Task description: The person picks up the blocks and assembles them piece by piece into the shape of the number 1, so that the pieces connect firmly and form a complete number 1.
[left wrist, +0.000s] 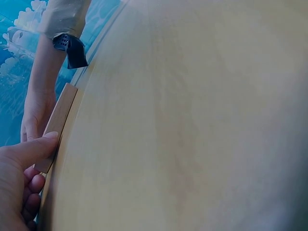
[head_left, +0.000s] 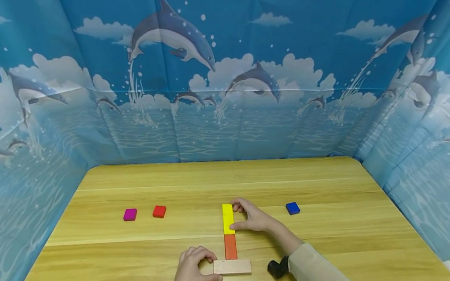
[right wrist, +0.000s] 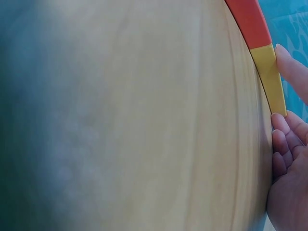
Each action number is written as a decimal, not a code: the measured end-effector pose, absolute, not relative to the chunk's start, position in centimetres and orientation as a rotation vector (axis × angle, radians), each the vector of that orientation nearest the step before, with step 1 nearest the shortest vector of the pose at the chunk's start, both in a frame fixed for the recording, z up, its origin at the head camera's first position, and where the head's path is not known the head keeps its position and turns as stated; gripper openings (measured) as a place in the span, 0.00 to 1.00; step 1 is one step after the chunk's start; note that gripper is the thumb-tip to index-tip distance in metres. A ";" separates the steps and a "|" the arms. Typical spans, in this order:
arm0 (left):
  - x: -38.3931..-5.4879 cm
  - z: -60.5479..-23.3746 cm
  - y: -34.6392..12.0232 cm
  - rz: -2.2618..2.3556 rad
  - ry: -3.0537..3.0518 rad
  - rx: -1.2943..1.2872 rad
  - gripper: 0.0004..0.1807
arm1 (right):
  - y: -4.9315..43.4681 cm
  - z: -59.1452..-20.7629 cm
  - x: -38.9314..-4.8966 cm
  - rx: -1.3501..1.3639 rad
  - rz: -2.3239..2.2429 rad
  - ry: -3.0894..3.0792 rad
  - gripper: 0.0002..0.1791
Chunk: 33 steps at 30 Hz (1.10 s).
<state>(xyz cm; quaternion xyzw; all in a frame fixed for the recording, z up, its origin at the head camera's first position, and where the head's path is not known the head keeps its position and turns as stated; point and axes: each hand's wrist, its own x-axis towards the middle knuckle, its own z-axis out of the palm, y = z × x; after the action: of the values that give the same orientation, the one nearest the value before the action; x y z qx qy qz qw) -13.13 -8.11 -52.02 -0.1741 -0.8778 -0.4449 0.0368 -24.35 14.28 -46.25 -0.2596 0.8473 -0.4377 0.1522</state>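
Observation:
My left hand (head_left: 192, 271) grips the left end of a plain wooden block (head_left: 232, 267), thumb on the near side and fingers at the far corner. Beyond that block a red-orange block (head_left: 230, 247) points away from its middle, end against its long side. A yellow block (head_left: 228, 219) continues the line from the red-orange one; in the right wrist view the ends of the yellow block (right wrist: 270, 77) and the red-orange block (right wrist: 250, 21) meet. With the thumb at its right side and fingertips at its far end, my right hand (head_left: 252, 216) holds the yellow block.
On the wooden table (head_left: 130, 182) lie a magenta square block (head_left: 130, 214) and a red square block (head_left: 159, 211) at left, and a blue square block (head_left: 293, 208) at right. A black device (head_left: 278, 267) sits at the right wrist. A dolphin-print curtain (head_left: 223, 127) surrounds the table.

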 end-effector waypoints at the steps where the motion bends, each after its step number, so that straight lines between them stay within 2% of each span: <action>1: -13.1 -52.0 -8.1 -1.366 -2.694 -0.536 0.19 | 14.3 -46.2 -24.3 -0.744 -1.254 2.430 0.35; 20: -13.3 -52.1 -8.1 -1.351 -2.699 -0.540 0.19 | 14.6 -46.3 -24.4 -0.743 -1.307 2.384 0.36; 33: -13.0 -51.9 -8.1 -1.357 -2.677 -0.547 0.19 | 15.6 -45.8 -25.0 -0.611 -1.535 2.319 0.33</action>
<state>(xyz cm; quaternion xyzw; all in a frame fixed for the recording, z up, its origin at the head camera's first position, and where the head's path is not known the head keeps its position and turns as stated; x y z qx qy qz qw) -13.03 -8.08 -51.93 -0.1792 -0.8766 -0.4443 0.0456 -24.96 15.61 -45.82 -0.2124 0.8055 -0.5334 0.1466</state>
